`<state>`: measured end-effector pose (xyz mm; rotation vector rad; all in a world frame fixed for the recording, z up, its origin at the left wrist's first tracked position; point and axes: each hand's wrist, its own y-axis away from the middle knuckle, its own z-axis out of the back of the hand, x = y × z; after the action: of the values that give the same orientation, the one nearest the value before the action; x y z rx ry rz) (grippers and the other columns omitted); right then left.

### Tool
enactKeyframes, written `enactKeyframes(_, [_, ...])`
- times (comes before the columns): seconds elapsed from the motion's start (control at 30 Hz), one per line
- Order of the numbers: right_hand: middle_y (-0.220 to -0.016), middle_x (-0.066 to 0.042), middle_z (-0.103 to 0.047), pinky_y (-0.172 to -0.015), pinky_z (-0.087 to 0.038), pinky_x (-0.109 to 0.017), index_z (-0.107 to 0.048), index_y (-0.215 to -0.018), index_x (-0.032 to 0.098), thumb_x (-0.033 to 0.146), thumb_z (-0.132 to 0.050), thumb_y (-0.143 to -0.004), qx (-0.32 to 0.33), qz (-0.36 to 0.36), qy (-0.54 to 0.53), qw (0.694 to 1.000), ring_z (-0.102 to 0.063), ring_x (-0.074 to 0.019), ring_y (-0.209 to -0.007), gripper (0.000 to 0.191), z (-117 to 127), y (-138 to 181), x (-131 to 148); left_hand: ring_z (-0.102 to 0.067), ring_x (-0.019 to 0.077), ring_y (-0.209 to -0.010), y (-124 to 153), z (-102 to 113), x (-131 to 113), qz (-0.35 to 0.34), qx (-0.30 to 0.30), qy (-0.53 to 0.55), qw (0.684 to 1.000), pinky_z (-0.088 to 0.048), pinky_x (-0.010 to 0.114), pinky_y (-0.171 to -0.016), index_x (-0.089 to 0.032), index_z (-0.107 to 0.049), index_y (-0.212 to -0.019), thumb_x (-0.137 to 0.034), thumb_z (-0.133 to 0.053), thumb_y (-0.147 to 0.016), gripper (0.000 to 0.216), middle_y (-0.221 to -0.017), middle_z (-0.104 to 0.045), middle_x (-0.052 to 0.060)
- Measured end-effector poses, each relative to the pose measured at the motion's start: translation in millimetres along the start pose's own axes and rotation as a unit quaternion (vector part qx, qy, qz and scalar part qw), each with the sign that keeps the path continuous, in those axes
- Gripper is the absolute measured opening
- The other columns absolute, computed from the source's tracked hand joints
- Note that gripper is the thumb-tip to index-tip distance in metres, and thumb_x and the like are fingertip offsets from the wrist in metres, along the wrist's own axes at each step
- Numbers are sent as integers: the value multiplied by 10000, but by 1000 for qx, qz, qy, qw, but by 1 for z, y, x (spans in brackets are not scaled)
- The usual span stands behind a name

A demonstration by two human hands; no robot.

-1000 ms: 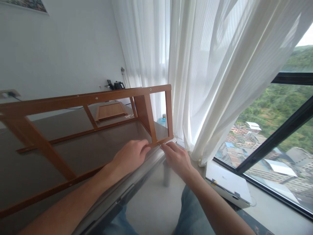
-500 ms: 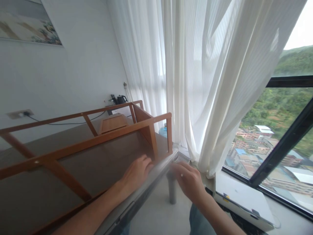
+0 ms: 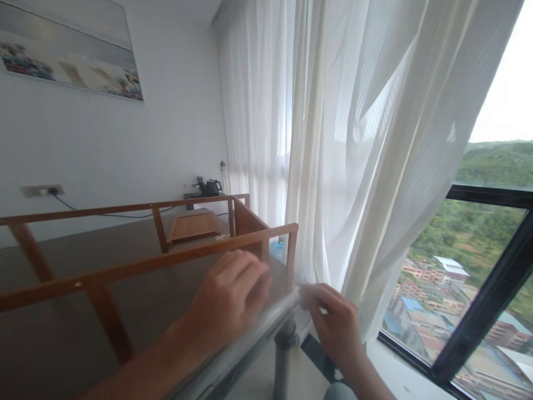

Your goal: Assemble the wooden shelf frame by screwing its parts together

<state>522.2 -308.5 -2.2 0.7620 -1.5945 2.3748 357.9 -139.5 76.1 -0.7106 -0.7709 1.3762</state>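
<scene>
Wooden frame with flat, smooth, reddish-brown rails and square-cut posts lies across the left and centre of the picture, on the grey-brown counter. A second ago both your hands met at its end, fingers against a rail; now they are apart. Your left hand, blurred, sits at the centre with fingers loosely curled, in front of the near rail; you cannot tell from here whether it touches the wood or holds anything. Your right hand is right of the frame's end, clear of it, thumb and fingers drawn together; whether something small is pinched there cannot be told.

Behind the near rail you have a flat rectangular wooden panel lying on the counter. Below your hands, a round grey leg stands under the counter's edge. Further back is a glossy black kettle. Sheer white curtains hang in soft folds at upper right, and the painting at upper left shows far more than before.
</scene>
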Motion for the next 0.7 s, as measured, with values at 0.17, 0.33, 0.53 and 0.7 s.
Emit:
enactKeyframes(0.17, [-813,-9,-768,-593,-590,-239,-801,-961,240,194,-679,-971,-44,67,24,997,-723,-131,-622,131,-5,-48,11,-685,235,-959,-49,21,17,67,-20,-111,991,-525,351,-793,-174,-672,-1128,-341,-527,-1020,246,-1046,-724,80])
enactKeyframes(0.33, [-844,-32,-783,-610,-605,-287,-804,-969,242,211,-664,-986,-42,128,62,989,-733,-156,-661,144,-19,-80,12,-684,236,-734,-43,5,28,70,79,-196,975,-406,336,-600,-190,-688,-1116,-328,-417,-1056,310,-832,-707,69])
enactKeyframes(0.53, [-857,-23,-787,-632,-608,-290,-807,-956,253,210,-681,-983,-44,146,67,986,-736,-154,-674,136,-31,-94,13,-678,240,-707,-41,5,28,67,93,-217,969,-348,328,-591,-206,-698,-1064,-241,-393,-1050,307,-753,-663,63])
enactKeyframes(0.7, [-918,-22,-797,-687,-632,-301,-802,-965,248,179,-671,-983,-34,162,57,985,-765,-163,-743,150,-36,-98,9,-681,222,-689,-41,4,28,63,81,-212,972,-321,317,-576,-196,-705,-1062,-237,-384,-1057,323,-733,-654,56])
